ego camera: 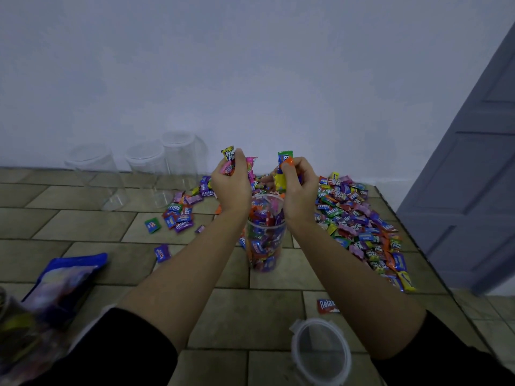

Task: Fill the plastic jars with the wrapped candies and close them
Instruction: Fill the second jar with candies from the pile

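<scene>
Pale wall (250,79) closed off the back of the tiled counter (92,227), and a grey door (473,176) stood at the right. Through the head camera I saw both hands raised just above the open plastic jar (266,246), which stood upright near the middle of the counter and was packed with wrapped candies almost to its rim.

The left hand (231,185) was curled round a bunch of candies; a yellow wrapper (229,155) poking out of it read "Fru… Plu…", the rest hidden. The right hand (296,188) gripped its own bunch, with green, orange and yellow wrappers showing, their print too small for me to read.

A big heap of candies (362,224) lay right of the jar, and a smaller scatter (181,213) lay to its left; "Relax" showed on several wrappers in both. One red "Relax" candy (327,305) lay alone nearer me, just beyond a clear lid (320,355) resting flat. Three empty jars (147,168) stood by the wall at the left. A blue bag (67,277) lay at the near left, its print blurred.
</scene>
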